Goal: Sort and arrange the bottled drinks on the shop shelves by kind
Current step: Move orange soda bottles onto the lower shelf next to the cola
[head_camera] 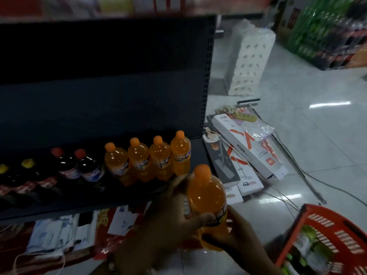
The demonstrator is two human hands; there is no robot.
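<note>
Both hands grip one orange bottle, left hand on the label, right hand at the base; I'd seat it upright beside the orange row on the shelf.

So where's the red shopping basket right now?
The red basket sits on the floor at the picture's lower right, just right of the hands holding the orange bottle.

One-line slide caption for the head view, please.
Both hands hold an orange soda bottle beside four matching bottles on the dark shelf.
</note>
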